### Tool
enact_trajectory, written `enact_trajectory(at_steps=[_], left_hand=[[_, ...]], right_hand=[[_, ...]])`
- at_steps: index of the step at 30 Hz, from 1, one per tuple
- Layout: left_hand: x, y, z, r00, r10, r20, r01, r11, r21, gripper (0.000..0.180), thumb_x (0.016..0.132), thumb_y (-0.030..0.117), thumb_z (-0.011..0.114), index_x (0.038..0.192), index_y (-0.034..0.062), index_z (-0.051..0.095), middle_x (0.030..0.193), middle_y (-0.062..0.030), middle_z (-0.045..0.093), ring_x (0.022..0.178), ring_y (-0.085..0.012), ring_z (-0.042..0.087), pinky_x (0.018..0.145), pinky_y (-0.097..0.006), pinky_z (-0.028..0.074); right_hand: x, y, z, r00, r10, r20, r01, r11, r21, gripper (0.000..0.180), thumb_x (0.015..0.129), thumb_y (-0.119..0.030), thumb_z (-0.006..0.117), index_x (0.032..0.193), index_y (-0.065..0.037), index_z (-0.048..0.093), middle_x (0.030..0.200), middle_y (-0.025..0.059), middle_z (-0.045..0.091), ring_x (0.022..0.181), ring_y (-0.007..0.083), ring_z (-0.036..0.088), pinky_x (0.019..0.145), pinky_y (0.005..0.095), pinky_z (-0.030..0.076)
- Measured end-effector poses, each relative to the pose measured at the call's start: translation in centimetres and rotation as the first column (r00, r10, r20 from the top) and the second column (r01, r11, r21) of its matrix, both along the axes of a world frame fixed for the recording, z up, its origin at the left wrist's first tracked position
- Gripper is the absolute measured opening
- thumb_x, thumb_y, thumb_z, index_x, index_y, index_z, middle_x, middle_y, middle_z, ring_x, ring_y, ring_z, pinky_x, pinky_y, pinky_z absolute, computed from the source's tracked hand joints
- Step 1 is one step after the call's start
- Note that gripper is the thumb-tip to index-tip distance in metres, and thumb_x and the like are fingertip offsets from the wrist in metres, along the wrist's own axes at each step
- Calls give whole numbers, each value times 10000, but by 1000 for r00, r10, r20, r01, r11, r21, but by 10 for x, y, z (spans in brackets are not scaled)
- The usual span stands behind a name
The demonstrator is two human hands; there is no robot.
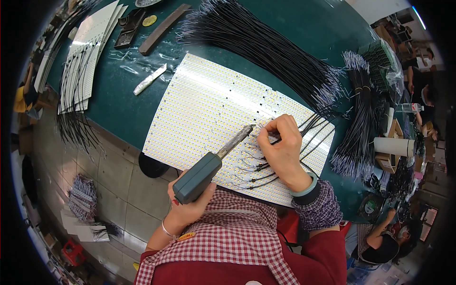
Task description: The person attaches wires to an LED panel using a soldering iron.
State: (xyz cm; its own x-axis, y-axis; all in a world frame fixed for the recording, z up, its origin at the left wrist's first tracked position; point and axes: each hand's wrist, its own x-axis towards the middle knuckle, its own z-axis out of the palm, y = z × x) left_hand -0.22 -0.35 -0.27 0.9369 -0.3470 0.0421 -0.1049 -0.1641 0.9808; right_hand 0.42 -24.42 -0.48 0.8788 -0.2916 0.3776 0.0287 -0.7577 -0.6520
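A white LED board [190, 109], set with rows of tiny yellowish chips, lies at the table's near edge. My left hand [192, 206] is closed around the green handle of a soldering iron [197, 178]. Its tip points away to the right and meets or hovers over the board beside my right fingertips; I cannot tell which. My right hand [282, 145] is pinched over the board, on what looks like the end of a black wire, mostly hidden by the fingers. Several black wires [311, 149] with thin split ends run across the board's right part, beneath and beside that hand.
Behind the board lies a big bundle of black wires [266, 45]; a tied bundle [358, 114] is to its right. A silver-wrapped stick [150, 79], a dark bar [164, 29] and stacked boards with wires [90, 52] lie left. A person [387, 242] sits far right.
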Motion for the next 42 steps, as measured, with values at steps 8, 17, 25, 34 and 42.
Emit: enact_trajectory(at_steps=[8,17,25,34,42], left_hand=[[-1,-1,2,996,-18,-89,18,1000,4,179,742,11,721,903,-26,652,783,-67,628,633,-113,573,556,-229,443],[-3,3,0,999,22,-45,-21,1000,12,167,754,20,709,906,-25,655,717,-59,628,574,-122,584,523,-244,452],[-3,1,5,999,20,-35,-21,1000,-20,183,744,38,728,906,-18,663,767,-76,669,606,-125,615,555,-241,482],[-7,1,2,994,57,-92,-62,997,-54,187,751,44,733,915,-18,666,784,-66,674,646,-100,612,579,-238,487],[-8,8,1,990,22,-138,-23,1000,-6,249,763,33,732,993,-21,655,878,-81,674,757,-130,626,684,-265,505]], right_hand=[[0,0,0,1000,4,-1,-4,1000,7,157,670,26,645,681,-32,500,667,82,484,643,239,483,585,351,385],[-1,0,-2,1000,3,-1,-3,1000,7,157,671,26,640,683,-36,496,668,80,483,646,238,481,594,351,381],[-1,-1,-2,1000,4,-3,-4,1000,-7,153,676,9,645,690,-41,501,673,78,483,650,238,483,598,352,381],[0,1,-1,1000,-9,-3,9,1000,-5,158,674,19,646,687,-39,500,670,79,483,645,236,482,588,350,380],[-3,2,0,999,-36,-21,38,991,130,136,701,11,645,721,-37,520,701,71,489,663,230,483,595,346,376]])
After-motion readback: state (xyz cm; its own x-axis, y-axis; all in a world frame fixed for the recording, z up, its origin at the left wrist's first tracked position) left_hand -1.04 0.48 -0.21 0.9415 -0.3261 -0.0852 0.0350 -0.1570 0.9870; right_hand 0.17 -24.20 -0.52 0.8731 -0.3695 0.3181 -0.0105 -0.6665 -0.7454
